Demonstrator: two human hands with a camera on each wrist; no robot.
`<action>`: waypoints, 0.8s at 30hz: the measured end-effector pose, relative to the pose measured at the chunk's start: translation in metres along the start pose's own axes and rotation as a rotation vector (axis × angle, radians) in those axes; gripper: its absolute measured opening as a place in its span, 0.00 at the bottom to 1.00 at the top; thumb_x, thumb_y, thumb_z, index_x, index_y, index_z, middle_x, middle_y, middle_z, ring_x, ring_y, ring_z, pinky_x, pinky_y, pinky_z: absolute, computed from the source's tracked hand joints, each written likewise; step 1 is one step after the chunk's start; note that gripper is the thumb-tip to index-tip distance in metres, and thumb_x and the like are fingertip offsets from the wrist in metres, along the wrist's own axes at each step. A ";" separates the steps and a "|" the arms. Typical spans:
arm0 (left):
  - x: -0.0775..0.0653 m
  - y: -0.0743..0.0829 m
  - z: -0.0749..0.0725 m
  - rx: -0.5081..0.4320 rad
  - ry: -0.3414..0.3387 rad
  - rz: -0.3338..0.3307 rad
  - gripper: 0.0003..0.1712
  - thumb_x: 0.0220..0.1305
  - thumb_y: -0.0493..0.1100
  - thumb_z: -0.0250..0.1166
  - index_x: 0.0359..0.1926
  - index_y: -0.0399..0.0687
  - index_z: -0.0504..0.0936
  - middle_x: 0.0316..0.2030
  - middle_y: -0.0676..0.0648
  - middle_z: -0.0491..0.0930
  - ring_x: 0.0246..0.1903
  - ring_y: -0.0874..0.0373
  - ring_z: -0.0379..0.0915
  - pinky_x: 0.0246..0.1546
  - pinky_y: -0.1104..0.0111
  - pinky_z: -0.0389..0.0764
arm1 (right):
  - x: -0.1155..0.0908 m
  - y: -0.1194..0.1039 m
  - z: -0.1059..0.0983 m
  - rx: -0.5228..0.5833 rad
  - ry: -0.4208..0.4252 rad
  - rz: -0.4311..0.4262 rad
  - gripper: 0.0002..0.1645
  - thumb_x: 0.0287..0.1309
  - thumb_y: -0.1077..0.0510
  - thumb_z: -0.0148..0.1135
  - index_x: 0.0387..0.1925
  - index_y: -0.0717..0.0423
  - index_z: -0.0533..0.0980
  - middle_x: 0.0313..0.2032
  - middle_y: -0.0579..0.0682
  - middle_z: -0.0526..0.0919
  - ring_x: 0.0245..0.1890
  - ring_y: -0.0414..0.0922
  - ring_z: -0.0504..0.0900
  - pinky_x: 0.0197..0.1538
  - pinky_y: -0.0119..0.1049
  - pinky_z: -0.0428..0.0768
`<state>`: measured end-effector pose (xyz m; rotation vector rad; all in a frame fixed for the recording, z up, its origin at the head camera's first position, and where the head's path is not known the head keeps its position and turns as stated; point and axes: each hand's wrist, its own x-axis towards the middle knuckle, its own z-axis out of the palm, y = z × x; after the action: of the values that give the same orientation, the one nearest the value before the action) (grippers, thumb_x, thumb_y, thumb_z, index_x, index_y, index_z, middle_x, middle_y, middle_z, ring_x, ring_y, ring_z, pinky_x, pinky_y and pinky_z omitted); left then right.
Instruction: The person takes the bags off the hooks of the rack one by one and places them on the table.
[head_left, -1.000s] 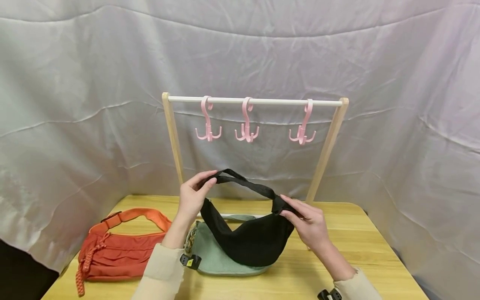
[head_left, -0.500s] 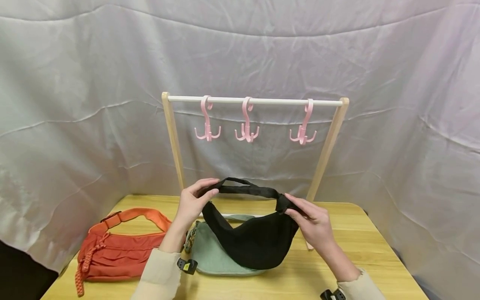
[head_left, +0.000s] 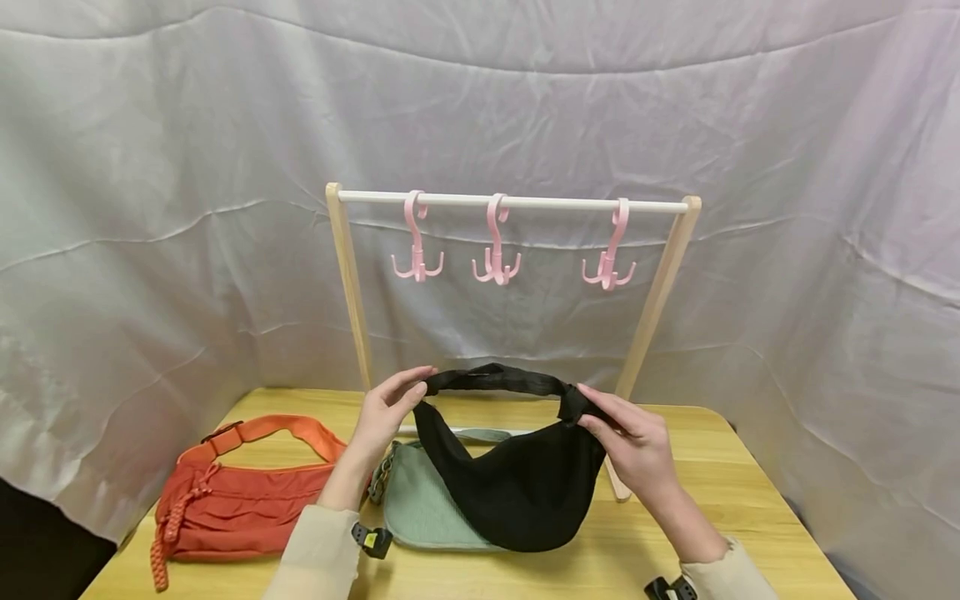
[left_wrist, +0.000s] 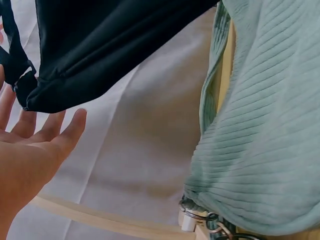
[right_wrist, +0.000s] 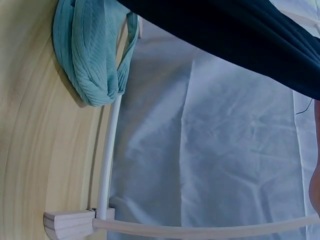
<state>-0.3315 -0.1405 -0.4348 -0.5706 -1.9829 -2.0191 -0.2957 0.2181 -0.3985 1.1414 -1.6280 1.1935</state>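
A black shoulder bag (head_left: 517, 492) hangs between both hands, its strap arched across the top. My left hand (head_left: 384, 412) pinches the strap's left end between thumb and fingers. At the strap's right end, by the knot, my right hand (head_left: 633, 437) grips the black fabric. In the left wrist view the left hand (left_wrist: 37, 145) is at the corner of the black bag (left_wrist: 105, 45); part of its grip is cut off. The right wrist view catches the black bag (right_wrist: 240, 40) and only a sliver of the right hand. Behind it lies a green corduroy bag (head_left: 423, 500), partly covered.
An orange-red bag (head_left: 247, 508) with a braided pull lies at the table's left. Beyond the hands stands a rack with a white rail (head_left: 555, 202) and wooden legs. From it hang pink hooks (head_left: 417, 242), (head_left: 495, 246), (head_left: 611, 250). A grey curtain (head_left: 480, 108) encloses the wooden table (head_left: 712, 500).
Both hands have lowered the black bag and shifted it slightly right. The strap has flattened, its two strands now nearly overlapping. The other bags stay put.
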 end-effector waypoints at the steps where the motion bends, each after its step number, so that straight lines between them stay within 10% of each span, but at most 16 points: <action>1: 0.000 -0.001 0.000 -0.005 -0.001 -0.008 0.21 0.77 0.40 0.63 0.66 0.39 0.80 0.61 0.48 0.83 0.61 0.62 0.76 0.61 0.72 0.78 | 0.000 0.000 0.000 0.004 0.002 0.003 0.22 0.64 0.61 0.69 0.52 0.76 0.82 0.51 0.58 0.88 0.48 0.36 0.87 0.44 0.21 0.83; 15: -0.012 -0.007 0.004 -0.107 -0.016 -0.003 0.28 0.70 0.30 0.67 0.69 0.31 0.74 0.54 0.36 0.85 0.51 0.56 0.85 0.49 0.69 0.86 | -0.006 0.000 -0.004 0.035 0.115 0.062 0.20 0.59 0.71 0.71 0.51 0.81 0.80 0.53 0.55 0.88 0.52 0.38 0.87 0.50 0.23 0.83; 24: -0.018 -0.010 0.003 -0.091 -0.002 0.034 0.28 0.67 0.29 0.69 0.67 0.31 0.76 0.57 0.57 0.83 0.50 0.62 0.83 0.48 0.71 0.85 | -0.012 0.001 -0.009 -0.041 0.165 0.190 0.26 0.49 0.86 0.67 0.53 0.78 0.81 0.54 0.53 0.88 0.51 0.37 0.87 0.48 0.23 0.84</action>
<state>-0.3194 -0.1384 -0.4518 -0.6215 -1.8773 -2.0976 -0.2929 0.2295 -0.4083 0.8538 -1.6527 1.3315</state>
